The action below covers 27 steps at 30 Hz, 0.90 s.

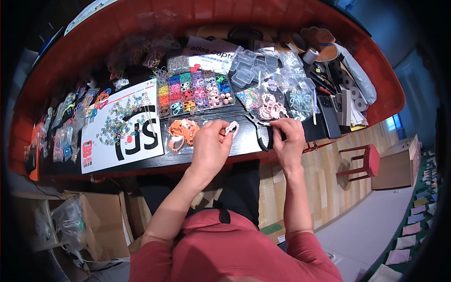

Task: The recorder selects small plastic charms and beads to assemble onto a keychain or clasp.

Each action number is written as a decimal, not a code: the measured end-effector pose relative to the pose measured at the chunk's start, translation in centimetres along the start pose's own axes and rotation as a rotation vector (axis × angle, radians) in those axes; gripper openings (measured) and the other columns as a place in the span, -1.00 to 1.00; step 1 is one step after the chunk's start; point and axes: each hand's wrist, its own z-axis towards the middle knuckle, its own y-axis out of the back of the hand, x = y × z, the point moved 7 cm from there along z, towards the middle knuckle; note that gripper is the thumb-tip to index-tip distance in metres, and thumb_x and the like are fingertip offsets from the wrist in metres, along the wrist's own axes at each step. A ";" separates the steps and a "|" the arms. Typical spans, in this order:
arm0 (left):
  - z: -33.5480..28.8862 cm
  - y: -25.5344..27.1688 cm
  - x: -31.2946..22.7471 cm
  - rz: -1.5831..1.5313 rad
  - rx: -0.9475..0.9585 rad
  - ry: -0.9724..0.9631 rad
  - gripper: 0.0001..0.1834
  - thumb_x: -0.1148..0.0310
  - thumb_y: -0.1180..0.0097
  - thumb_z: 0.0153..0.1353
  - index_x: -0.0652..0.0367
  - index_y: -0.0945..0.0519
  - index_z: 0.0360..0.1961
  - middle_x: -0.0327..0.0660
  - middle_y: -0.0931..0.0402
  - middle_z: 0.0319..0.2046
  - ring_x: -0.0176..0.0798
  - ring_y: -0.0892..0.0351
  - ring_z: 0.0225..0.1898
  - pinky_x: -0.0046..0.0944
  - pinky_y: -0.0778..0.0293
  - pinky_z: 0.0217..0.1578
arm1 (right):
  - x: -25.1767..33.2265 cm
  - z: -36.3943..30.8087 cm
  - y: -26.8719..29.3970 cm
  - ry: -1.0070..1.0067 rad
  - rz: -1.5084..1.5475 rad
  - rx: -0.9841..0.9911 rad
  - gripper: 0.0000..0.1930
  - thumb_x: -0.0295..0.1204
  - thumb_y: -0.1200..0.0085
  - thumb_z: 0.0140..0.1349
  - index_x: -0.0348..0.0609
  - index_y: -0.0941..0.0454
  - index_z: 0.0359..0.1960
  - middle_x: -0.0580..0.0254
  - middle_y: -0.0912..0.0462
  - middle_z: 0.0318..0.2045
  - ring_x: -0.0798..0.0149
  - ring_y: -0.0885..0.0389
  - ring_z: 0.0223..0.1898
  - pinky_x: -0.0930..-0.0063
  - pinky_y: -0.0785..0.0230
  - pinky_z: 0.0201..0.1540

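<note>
My left hand pinches a small white and pale pink loop between thumb and fingertips, above the front of the black table. To its right, my right hand is closed in a pinch; a small pale bit shows at its fingertips, too small to name. Pliers with black handles lie between the hands, close to the right fingertips. Left of my left hand sits a heap of orange loops. A pile of pale pink loops rests just beyond the pliers.
A divided box of colourful clips stands beyond my hands. Left of it, small clear coloured rings cover a white printed sheet. Clear lidded boxes lie at the back, a dark phone at right. A red stool stands on the floor.
</note>
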 end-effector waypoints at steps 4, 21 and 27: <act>0.1 0.0 0.0 0.081 -0.042 -0.048 -0.75 0.53 -0.29 0.04 0.36 -0.63 -0.22 -0.13 -0.54 -0.42 -0.36 -0.56 -0.56 -0.37 -0.51 -0.47 | 1.9 -1.0 0.2 0.056 0.015 -0.060 -0.76 -0.47 -0.28 -0.01 -0.12 -0.63 -0.24 0.22 -0.60 -0.24 0.14 -0.53 -0.17 0.32 -0.28 -0.11; 0.2 3.1 -1.6 0.478 -0.125 -0.371 -0.75 0.53 -0.31 -0.09 0.18 -0.67 -0.30 -0.23 -0.54 -0.33 -0.10 -0.45 -0.13 -0.14 -0.31 -0.11 | 7.0 -2.0 -2.4 0.209 0.091 0.007 -0.73 -0.51 -0.31 -0.05 -0.09 -0.61 -0.25 0.31 -0.61 -0.26 0.22 -0.54 -0.19 0.29 -0.21 -0.03; 0.2 4.2 -0.1 0.524 -0.205 -0.378 -0.83 0.52 -0.29 -0.03 0.19 -0.67 -0.34 -0.23 -0.55 -0.31 -0.12 -0.46 -0.17 -0.15 -0.31 -0.16 | 7.8 -1.5 -4.0 0.232 0.131 0.043 -0.77 -0.53 -0.29 -0.02 -0.12 -0.62 -0.27 0.34 -0.62 -0.27 0.22 -0.54 -0.21 0.27 -0.23 -0.04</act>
